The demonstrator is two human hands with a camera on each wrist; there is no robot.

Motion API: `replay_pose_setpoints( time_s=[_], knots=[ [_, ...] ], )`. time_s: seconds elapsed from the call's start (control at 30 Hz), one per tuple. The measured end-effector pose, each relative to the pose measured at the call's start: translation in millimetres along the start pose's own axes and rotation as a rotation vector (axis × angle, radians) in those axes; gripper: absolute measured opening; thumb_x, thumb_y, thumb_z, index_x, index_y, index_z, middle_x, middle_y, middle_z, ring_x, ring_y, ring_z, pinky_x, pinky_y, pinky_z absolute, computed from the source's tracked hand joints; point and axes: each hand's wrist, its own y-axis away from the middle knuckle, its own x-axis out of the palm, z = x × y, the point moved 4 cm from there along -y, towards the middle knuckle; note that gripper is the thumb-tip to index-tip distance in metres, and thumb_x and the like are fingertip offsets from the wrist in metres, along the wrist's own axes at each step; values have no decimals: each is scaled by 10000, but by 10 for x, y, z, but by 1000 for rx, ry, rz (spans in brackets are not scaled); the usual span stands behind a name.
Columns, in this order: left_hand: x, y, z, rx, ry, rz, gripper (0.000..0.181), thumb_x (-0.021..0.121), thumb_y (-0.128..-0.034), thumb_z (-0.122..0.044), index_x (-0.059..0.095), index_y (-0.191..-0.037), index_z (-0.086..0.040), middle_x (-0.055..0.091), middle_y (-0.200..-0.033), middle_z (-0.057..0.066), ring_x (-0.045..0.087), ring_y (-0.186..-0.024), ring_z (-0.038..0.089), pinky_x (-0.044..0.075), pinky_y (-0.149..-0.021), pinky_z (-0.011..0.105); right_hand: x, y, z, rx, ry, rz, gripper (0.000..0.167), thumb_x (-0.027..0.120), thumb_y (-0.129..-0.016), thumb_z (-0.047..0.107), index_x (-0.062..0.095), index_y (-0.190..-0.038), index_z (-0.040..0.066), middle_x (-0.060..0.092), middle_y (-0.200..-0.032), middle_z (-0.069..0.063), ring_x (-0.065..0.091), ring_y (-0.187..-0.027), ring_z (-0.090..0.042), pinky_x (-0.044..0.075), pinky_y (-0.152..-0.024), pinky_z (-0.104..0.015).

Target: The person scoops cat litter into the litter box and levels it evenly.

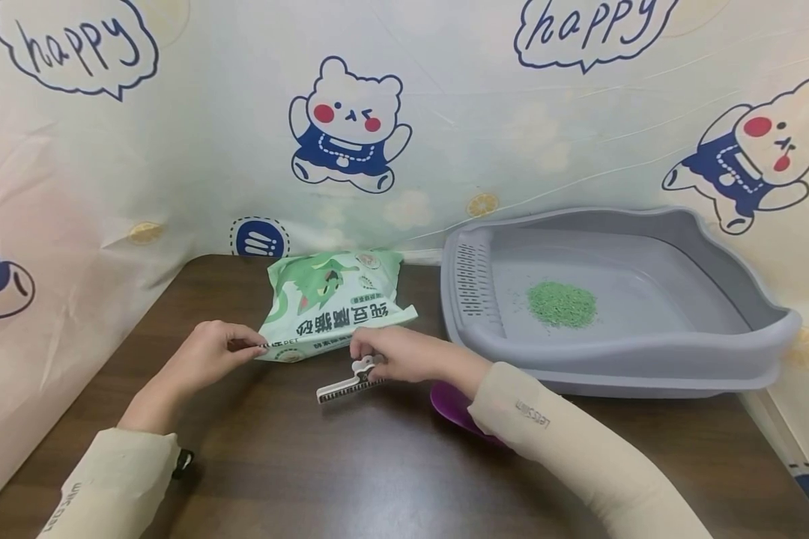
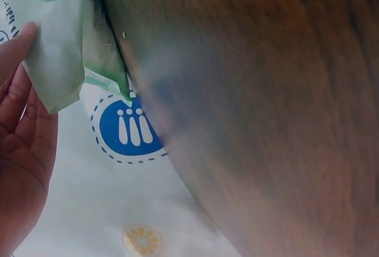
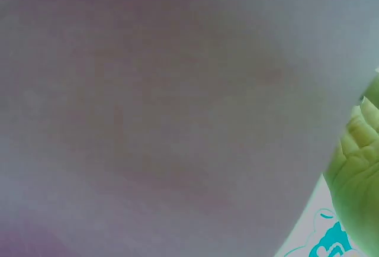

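A green and white bag of cat litter lies on the table, its folded top edge towards me. My left hand pinches the left corner of that edge between thumb and fingers; the left wrist view shows the same hand at the bag's corner. At the bag's near right side, my right hand holds a white sealing clip with a dark toothed edge. Whether its fingers also touch the bag cannot be told. In the right wrist view only part of the right hand shows, beside a large blur.
A grey litter box stands at the right, with a small heap of green litter pellets on its floor. A purple scoop-like thing lies partly under my right forearm. Behind the brown table hangs a printed cloth.
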Motion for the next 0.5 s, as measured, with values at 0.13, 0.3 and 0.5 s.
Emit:
replay_pose_setpoints(
  time_s=[0.13, 0.3, 0.5],
  knots=[
    [3, 2, 7, 2, 5, 7, 66, 791, -815, -64, 789, -869, -101, 756, -820, 2, 601, -717, 8, 535, -651, 215, -95, 40, 56, 4, 35, -48, 306, 730, -889, 111, 630, -1176, 73, 703, -1099, -48, 648, -967, -155, 513, -894, -252],
    [18, -8, 19, 8, 10, 22, 63, 790, -815, -63, 791, -868, -95, 758, -819, 1, 614, -716, 14, 542, -652, 215, -233, 101, 103, 10, 105, -162, 310, 723, -900, 128, 672, -1196, 48, 693, -1148, -58, 651, -1026, -177, 519, -927, -297],
    [-14, -8, 21, 23, 15, 22, 69, 800, -811, -78, 794, -875, -102, 762, -835, 5, 618, -719, 23, 542, -647, 211, -418, 181, 171, 43, 164, -322, 243, 754, -868, 106, 688, -1099, 68, 684, -1060, -47, 648, -960, -185, 536, -881, -331]
  ],
)
